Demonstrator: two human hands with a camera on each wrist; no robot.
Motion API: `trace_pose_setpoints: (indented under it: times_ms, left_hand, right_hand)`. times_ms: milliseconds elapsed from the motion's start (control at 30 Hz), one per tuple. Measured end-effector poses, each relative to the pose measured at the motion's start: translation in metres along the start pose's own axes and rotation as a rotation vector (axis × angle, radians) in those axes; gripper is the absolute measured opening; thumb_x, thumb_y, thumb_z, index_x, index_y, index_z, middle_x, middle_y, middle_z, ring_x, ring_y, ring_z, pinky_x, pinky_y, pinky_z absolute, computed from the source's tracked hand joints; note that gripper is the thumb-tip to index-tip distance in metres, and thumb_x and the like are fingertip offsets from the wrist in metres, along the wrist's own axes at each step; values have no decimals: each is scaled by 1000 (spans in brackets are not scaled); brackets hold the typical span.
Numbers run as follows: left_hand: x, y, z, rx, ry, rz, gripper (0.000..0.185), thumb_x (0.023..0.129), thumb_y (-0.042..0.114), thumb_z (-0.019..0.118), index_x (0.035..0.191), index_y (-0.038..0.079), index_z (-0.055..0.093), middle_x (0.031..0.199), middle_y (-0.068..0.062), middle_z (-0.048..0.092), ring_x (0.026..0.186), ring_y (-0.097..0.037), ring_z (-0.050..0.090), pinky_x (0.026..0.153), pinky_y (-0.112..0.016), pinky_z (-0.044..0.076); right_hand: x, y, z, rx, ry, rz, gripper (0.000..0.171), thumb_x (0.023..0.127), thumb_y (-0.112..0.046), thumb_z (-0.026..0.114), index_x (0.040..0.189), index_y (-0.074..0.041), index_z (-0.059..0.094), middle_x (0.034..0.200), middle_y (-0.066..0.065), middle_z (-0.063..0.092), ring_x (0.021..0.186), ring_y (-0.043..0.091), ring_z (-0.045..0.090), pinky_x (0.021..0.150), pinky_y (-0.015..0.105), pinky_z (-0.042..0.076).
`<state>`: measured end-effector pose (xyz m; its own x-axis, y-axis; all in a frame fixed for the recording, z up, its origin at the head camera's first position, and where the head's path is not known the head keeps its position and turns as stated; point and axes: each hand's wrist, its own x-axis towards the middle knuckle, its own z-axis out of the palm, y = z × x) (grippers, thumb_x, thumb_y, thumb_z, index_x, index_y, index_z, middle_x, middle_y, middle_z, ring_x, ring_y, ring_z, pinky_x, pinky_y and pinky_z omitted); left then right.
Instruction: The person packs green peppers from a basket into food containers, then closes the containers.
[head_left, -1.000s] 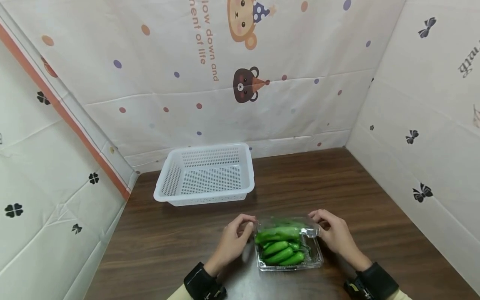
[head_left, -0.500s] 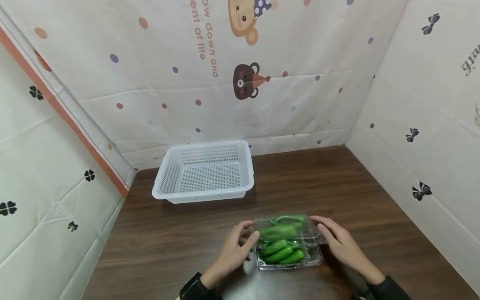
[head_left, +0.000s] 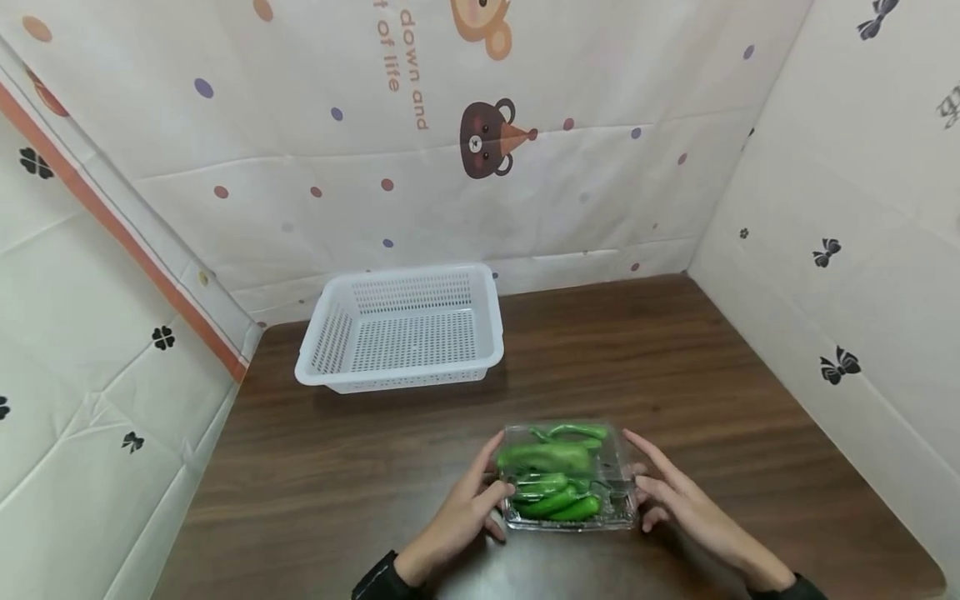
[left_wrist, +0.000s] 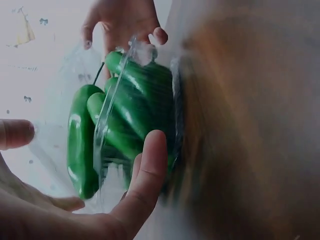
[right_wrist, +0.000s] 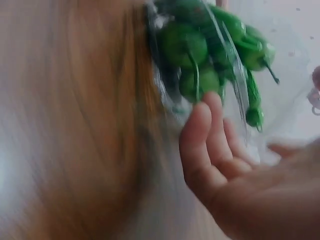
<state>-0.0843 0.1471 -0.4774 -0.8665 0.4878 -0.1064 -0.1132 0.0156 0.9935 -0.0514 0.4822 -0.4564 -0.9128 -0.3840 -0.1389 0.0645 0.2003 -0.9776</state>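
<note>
A clear plastic clamshell box [head_left: 570,526] holds several long green peppers [head_left: 543,458], and its lid [head_left: 617,454] lies low over them. At the box's left side is my left hand [head_left: 467,507], its thumb at the front corner and forefinger along the edge. My right hand [head_left: 686,508] is at the opposite side, forefinger stretched toward the back corner, the other fingers bent loosely near the front. In the left wrist view, spread fingers [left_wrist: 151,160] lie beside the box wall, and peppers [left_wrist: 82,145] rise above the tray rim under the lid.
A white perforated plastic basket [head_left: 408,354] stands behind and to the left of the box, near the back of the brown wooden table [head_left: 337,467]. Printed cloth walls [head_left: 585,192] enclose the table at the back and both sides.
The lid has come down toward the front over the peppers. Both hands have followed it forward and now lie along the box's sides. The head view has tilted slightly downward.
</note>
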Motion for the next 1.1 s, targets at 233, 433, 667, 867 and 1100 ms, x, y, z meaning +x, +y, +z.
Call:
trace_pose_setpoints:
  times_ms: [233, 433, 667, 867, 1100]
  left_hand:
    - [-3, -7, 9, -177, 72, -65, 84, 92, 5, 55, 164, 18, 14, 108, -15, 50, 83, -25, 62, 58, -44, 63]
    - [-4, -13, 13, -300, 107, -132, 47, 95, 11, 58, 133, 1, 32, 91, -14, 60, 67, -25, 68, 53, -41, 61]
    - [-5, -20, 12, -318, 28, -172, 20, 100, 18, 56, 102, -2, 52, 79, -15, 64, 65, -27, 69, 53, -44, 62]
    - [-5, -23, 12, -345, 6, -140, 13, 98, 10, 54, 94, -3, 55, 76, -15, 66, 67, -27, 70, 56, -46, 62]
    - [-6, -28, 15, -427, 11, -142, 11, 98, 5, 57, 90, 1, 51, 77, -16, 68, 70, -26, 70, 58, -42, 63]
  right_hand:
    - [-4, 8, 16, 79, 111, 82, 28, 110, -16, 48, 126, 3, 33, 123, 14, 48, 97, 25, 67, 71, 45, 62]
    - [-6, 9, 20, 103, 158, 172, 25, 108, -21, 54, 115, -2, 41, 114, 13, 58, 91, 30, 70, 68, 42, 62]
    - [-10, 15, 22, 244, 44, 253, 31, 111, -33, 47, 113, -2, 48, 108, 16, 66, 85, 25, 70, 67, 38, 62]
    - [-11, 16, 26, 261, 44, 266, 37, 109, -35, 51, 111, 2, 58, 108, 16, 68, 85, 21, 68, 69, 36, 62]
    - [-12, 19, 30, 205, 77, 180, 36, 109, -25, 51, 110, 10, 56, 107, 20, 67, 83, 16, 66, 66, 33, 61]
